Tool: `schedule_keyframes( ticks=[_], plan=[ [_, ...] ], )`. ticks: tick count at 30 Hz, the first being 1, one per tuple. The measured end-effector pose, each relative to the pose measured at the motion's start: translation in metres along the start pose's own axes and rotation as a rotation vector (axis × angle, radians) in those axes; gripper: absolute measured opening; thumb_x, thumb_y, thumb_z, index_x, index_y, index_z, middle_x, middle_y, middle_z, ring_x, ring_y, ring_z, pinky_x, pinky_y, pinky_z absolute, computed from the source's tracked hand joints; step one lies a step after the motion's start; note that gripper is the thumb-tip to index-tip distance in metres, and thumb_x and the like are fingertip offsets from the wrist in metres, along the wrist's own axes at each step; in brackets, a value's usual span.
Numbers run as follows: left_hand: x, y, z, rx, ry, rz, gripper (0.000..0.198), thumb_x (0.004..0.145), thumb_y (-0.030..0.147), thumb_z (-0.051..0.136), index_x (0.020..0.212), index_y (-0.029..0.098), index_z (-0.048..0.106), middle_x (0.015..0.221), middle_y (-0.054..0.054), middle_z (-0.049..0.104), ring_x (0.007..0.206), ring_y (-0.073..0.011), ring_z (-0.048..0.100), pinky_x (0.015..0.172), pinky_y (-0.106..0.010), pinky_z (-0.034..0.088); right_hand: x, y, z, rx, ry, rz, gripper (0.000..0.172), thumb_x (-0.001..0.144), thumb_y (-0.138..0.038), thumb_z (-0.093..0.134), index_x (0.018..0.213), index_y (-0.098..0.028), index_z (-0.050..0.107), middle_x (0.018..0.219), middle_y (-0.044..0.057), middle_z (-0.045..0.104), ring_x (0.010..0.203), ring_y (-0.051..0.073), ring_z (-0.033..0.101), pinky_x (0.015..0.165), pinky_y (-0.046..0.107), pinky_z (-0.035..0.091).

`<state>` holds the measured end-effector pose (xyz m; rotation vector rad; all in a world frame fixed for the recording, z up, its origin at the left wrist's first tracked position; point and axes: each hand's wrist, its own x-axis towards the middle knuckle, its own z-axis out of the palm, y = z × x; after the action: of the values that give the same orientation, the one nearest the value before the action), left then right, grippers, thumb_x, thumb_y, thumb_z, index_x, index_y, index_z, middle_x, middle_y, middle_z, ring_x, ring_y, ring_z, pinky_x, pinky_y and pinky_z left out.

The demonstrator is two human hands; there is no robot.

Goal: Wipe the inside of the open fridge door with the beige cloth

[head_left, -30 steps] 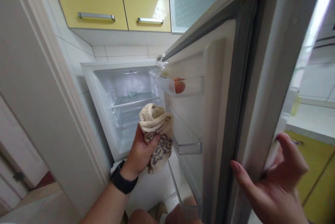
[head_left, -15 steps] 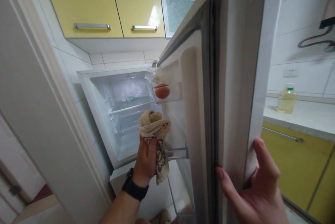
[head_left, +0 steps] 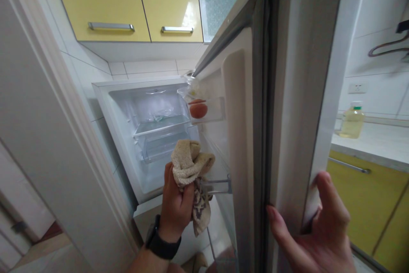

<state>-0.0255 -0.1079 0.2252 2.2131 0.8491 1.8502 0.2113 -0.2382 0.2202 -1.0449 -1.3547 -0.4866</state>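
A beige cloth [head_left: 191, 170] is bunched in the left hand [head_left: 175, 207], held in front of the open fridge [head_left: 128, 136], just beside the lower door shelf [head_left: 217, 184]. The cloth is judged soft, light and limp, not fragile; a patterned tail is seen hanging below the fist. It is best taken as a wad in the palm, as done here, so loose ends are kept from dragging. The left fingers [head_left: 187, 194] are clenched round the cloth, thumb side up, wadded top poking out above them. A dark watch [head_left: 162, 244] is worn on that wrist.

The fridge door [head_left: 287, 94] is held by the right hand [head_left: 316, 230] at its outer edge; the right fingers [head_left: 332, 198] are wrapped round the front face, the thumb pressed on the inner seal side, a loose clamp and not a tight fist. The door is judged stiff and heavy, swung best from that edge.

An egg [head_left: 198, 110] is seen in the upper door shelf, fragile, well above the cloth. An oil bottle [head_left: 350, 120] stands on the desk [head_left: 377, 143] at its far edge by the wall. Yellow cabinets [head_left: 128, 0] hang above.
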Motion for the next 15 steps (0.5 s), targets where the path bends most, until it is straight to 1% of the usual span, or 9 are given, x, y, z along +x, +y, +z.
schedule_keyframes(
  ticks=[2,4,5,6,7,8,10,12,15],
  plan=[
    [0.011,-0.01,0.004,-0.064,0.001,-0.041,0.029,0.114,0.029,0.049,0.142,0.028,0.054,0.137,-0.009,0.054,0.135,-0.018,0.051,0.119,-0.036,0.038,-0.002,0.001,-0.001,0.009,0.001,0.001,0.101,0.096,-0.025,0.073,0.178,-0.021,0.014,0.178,0.003,0.017,0.164,0.013,0.023,0.128,0.014,0.026],
    [0.027,-0.024,0.008,-0.065,-0.015,-0.094,0.031,0.114,0.035,0.05,0.143,0.026,0.054,0.137,-0.008,0.055,0.135,-0.018,0.052,0.119,-0.038,0.039,-0.005,0.002,-0.002,0.003,-0.009,0.002,0.103,0.095,-0.025,0.075,0.178,-0.022,0.014,0.178,0.002,0.016,0.164,0.012,0.022,0.125,0.011,0.028],
    [0.036,-0.032,0.01,-0.059,-0.011,-0.083,0.033,0.114,0.039,0.05,0.143,0.025,0.053,0.135,-0.008,0.057,0.131,-0.018,0.054,0.117,-0.038,0.041,-0.007,0.003,-0.002,0.002,-0.01,0.006,0.104,0.094,-0.025,0.076,0.178,-0.023,0.014,0.177,0.002,0.02,0.164,0.013,0.022,0.126,0.012,0.029],
    [0.044,-0.042,0.012,-0.033,-0.027,-0.096,0.035,0.114,0.041,0.048,0.145,0.024,0.053,0.136,-0.008,0.057,0.13,-0.0182,0.054,0.117,-0.039,0.041,-0.008,0.003,-0.001,-0.001,-0.01,0.023,0.104,0.094,-0.027,0.076,0.178,-0.023,0.015,0.175,0.004,0.027,0.164,0.015,0.023,0.127,0.015,0.031],
    [0.053,-0.051,0.014,-0.015,-0.037,-0.101,0.038,0.114,0.044,0.048,0.144,0.021,0.054,0.134,-0.009,0.057,0.13,-0.0189,0.053,0.115,-0.038,0.041,-0.008,0.003,-0.001,-0.006,-0.014,0.049,0.105,0.093,-0.03,0.078,0.178,-0.023,0.017,0.171,0.006,0.035,0.163,0.02,0.027,0.128,0.022,0.034],
    [0.062,-0.061,0.016,-0.02,-0.048,-0.099,0.042,0.114,0.045,0.047,0.146,0.019,0.054,0.135,-0.011,0.057,0.132,-0.02,0.052,0.117,-0.038,0.039,-0.008,0.003,0.0,-0.013,-0.017,0.084,0.105,0.091,-0.035,0.08,0.177,-0.023,0.02,0.166,0.009,0.042,0.161,0.025,0.032,0.127,0.03,0.039],
    [0.08,-0.083,0.021,-0.008,-0.078,-0.1,0.05,0.114,0.047,0.047,0.151,0.014,0.053,0.136,-0.014,0.058,0.133,-0.023,0.053,0.118,-0.039,0.039,-0.002,0.001,0.001,-0.01,-0.019,0.167,0.106,0.087,-0.048,0.082,0.174,-0.024,0.027,0.156,0.015,0.052,0.154,0.036,0.043,0.12,0.044,0.05],
    [0.098,-0.105,0.028,-0.029,-0.136,-0.149,0.053,0.113,0.05,0.046,0.151,0.013,0.054,0.141,-0.016,0.06,0.135,-0.025,0.053,0.12,-0.04,0.037,0.009,-0.001,0.003,0.015,-0.012,0.216,0.108,0.081,-0.058,0.084,0.171,-0.025,0.034,0.154,0.017,0.053,0.149,0.042,0.048,0.11,0.048,0.057],
    [0.125,-0.138,0.039,-0.03,-0.183,-0.173,0.059,0.111,0.052,0.046,0.152,0.01,0.053,0.14,-0.019,0.062,0.13,-0.027,0.057,0.116,-0.041,0.041,0.021,-0.003,0.005,0.07,-0.009,0.215,0.11,0.076,-0.062,0.086,0.169,-0.029,0.037,0.152,0.015,0.055,0.147,0.043,0.049,0.104,0.049,0.061]
  ],
)
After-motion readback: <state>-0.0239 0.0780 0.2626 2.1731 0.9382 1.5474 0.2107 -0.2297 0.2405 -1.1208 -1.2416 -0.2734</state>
